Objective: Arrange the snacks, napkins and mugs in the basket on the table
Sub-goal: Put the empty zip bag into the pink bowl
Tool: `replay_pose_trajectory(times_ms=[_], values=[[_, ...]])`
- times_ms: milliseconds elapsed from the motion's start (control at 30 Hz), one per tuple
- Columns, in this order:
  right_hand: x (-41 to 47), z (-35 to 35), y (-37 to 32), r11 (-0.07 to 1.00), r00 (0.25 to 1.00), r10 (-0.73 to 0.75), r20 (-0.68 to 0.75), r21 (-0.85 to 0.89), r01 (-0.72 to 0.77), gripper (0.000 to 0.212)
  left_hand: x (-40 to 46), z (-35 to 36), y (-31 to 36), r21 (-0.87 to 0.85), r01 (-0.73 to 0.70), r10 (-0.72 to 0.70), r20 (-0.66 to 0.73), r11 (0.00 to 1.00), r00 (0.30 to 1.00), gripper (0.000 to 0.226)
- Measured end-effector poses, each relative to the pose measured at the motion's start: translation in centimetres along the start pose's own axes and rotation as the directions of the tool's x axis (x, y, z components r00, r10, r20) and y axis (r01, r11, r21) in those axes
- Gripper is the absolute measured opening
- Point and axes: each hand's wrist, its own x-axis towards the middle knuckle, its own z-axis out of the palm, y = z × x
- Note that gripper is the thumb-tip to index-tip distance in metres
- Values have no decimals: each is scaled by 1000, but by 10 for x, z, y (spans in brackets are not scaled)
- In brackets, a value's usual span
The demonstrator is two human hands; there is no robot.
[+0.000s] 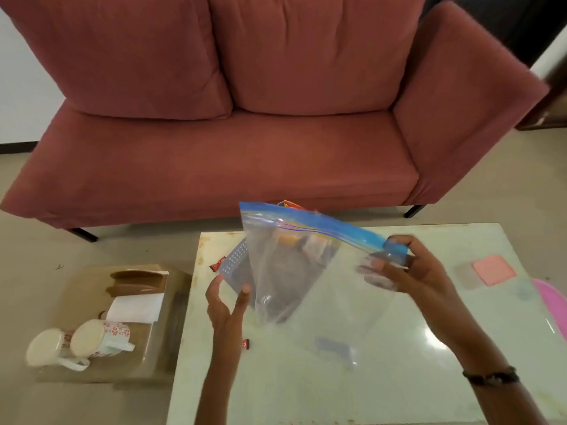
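Observation:
My right hand [411, 271] pinches one end of the blue zip strip of a clear plastic bag [306, 271], which hangs tilted above the glass table [337, 378]. My left hand [227, 305] is open with fingers apart, right beside the bag's lower left edge. Behind the bag stands a grey-blue perforated basket [233, 261], partly hidden, with an orange-red snack pack [291, 205] showing above the bag's top. Two small red candies [217, 264] [245, 344] lie on the table. Two white flowered mugs [101, 337] and white napkins [135, 308] rest on a cardboard box [92, 368] on the floor at left.
A dark red sofa [245, 133] stands beyond the table. A pink cloth square [494, 269] lies on the table at the right, with a pink rounded object [552, 305] at the table's right edge. A small bluish piece [334, 346] lies under the bag.

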Motion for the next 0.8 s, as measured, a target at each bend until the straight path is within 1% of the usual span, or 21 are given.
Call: replay_pose_trajectory(times_ms=[33, 67, 100, 167, 200, 233, 267, 300, 367, 400, 433, 467, 500, 533, 600, 667, 767, 800], values=[[1, -10, -3, 997, 1000, 16, -10, 78, -15, 25, 0, 0, -2, 11, 13, -15, 130, 1000, 991, 65], [2, -19, -3, 993, 999, 35, -33, 112, -31, 32, -2, 2, -2, 15, 29, -32, 267, 999, 963, 60], [2, -27, -1, 991, 997, 54, -59, 123, -46, 39, -5, 7, -2, 18, 45, -49, 390, 999, 920, 53], [2, -41, 8, 987, 989, 97, -116, 142, -80, 48, -13, 22, 0, 19, 82, -79, 555, 996, 828, 36], [2, -47, 14, 982, 981, 119, -152, 166, -93, 48, -17, 31, 1, 3, 104, -84, 617, 995, 783, 33], [0, -53, 19, 976, 970, 144, -195, 192, -106, 46, -22, 41, 0, -11, 111, -77, 655, 994, 752, 41], [-4, -61, 24, 971, 959, 166, -231, 208, -118, 42, -29, 52, 1, -12, 124, -83, 672, 992, 736, 46], [-9, -69, 28, 968, 952, 185, -243, 213, -133, 38, -36, 63, 1, -13, 131, -89, 667, 991, 740, 42], [-24, -90, 36, 964, 958, 224, -182, 184, -190, 39, -49, 83, -1, -32, 158, -103, 629, 987, 770, 22], [-34, -103, 42, 957, 957, 260, -128, 166, -237, 45, -55, 95, -2, -43, 192, -124, 621, 981, 774, 18], [-44, -117, 49, 943, 949, 309, -66, 149, -297, 57, -60, 106, -4, -44, 218, -145, 618, 975, 773, 19], [-55, -133, 57, 923, 931, 365, 0, 126, -362, 73, -65, 119, -5, -44, 239, -161, 618, 970, 769, 21], [-65, -148, 66, 903, 908, 414, 60, 99, -419, 84, -69, 132, -6, -37, 251, -176, 619, 967, 766, 23], [-74, -164, 74, 886, 886, 452, 105, 65, -459, 86, -74, 147, -8, -20, 261, -192, 622, 965, 759, 24], [-86, -195, 85, 870, 862, 488, 137, 3, -493, 70, -86, 181, -13, 36, 266, -224, 651, 963, 725, 27], [-91, -231, 92, 871, 866, 488, 106, -8, -490, 59, -99, 220, -21, 119, 272, -276, 690, 955, 669, 31], [-90, -301, 105, 864, 864, 503, -18, -30, -503, 57, -126, 288, -39, 277, 257, -377, 736, 926, 562, 42], [-91, -324, 109, 858, 858, 511, -43, -42, -513, 59, -138, 313, -45, 311, 252, -400, 741, 916, 539, 45]])
